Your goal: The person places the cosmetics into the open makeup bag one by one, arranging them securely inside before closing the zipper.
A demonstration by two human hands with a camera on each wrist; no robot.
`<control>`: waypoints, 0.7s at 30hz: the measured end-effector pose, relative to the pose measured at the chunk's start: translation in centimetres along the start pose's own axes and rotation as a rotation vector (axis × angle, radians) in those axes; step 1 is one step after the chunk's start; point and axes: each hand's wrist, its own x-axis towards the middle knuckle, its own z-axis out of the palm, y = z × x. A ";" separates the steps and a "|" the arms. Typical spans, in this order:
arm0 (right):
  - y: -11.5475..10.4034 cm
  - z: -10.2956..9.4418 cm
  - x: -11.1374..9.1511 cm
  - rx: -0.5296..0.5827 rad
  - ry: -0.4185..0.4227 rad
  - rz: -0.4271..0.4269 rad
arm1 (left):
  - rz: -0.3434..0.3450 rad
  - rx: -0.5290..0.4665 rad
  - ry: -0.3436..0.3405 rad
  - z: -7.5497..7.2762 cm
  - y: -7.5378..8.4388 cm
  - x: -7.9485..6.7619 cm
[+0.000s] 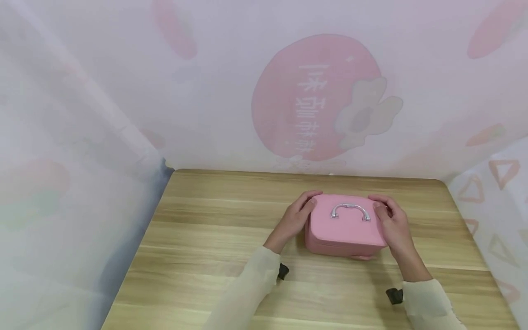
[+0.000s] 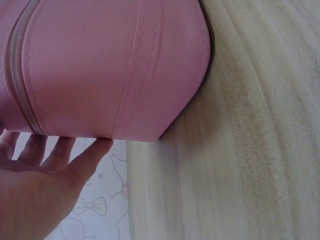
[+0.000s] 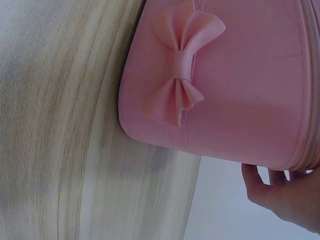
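A pink vanity case (image 1: 344,231) with a curved silver handle (image 1: 350,208) on its lid sits on the wooden table, toward the back right. At its left back corner, my left hand (image 1: 294,219) grips it, thumb on the lid and fingers round the back. My right hand (image 1: 397,229) holds the opposite corner likewise, its thumb along the lid's edge. A zipper (image 2: 16,65) runs round the case in the left wrist view. The right wrist view shows a pink bow (image 3: 181,65) low on the front. The fingertips behind the case are partly hidden.
Beneath the case is a wood-grain table (image 1: 206,256). A pale printed curtain (image 1: 214,101) hangs right behind its back edge, with more printed cloth on both sides. Black wrist straps (image 1: 283,271) show at the cream sleeves (image 1: 251,284).
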 end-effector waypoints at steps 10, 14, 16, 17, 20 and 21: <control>0.0 0.2 -0.3 -0.006 -0.017 -0.014 | -0.005 -0.025 -0.012 -0.3 0.0 -0.5; -0.1 0.1 -0.1 -0.014 -0.011 0.010 | -0.017 -0.034 -0.019 -0.5 0.1 -0.6; -0.2 0.0 0.0 -0.014 -0.002 0.023 | -0.027 -0.047 -0.027 -0.8 -0.1 -0.4; -0.3 -0.2 0.0 -0.012 0.002 0.029 | -0.029 -0.058 -0.031 -1.0 -0.3 -0.3; -0.2 -1.1 0.4 -0.005 0.010 0.024 | -0.028 -0.106 -0.039 -2.0 -1.0 0.0; -0.1 -1.5 0.6 -0.016 0.015 0.009 | -0.022 -0.117 -0.038 -2.5 -1.2 0.2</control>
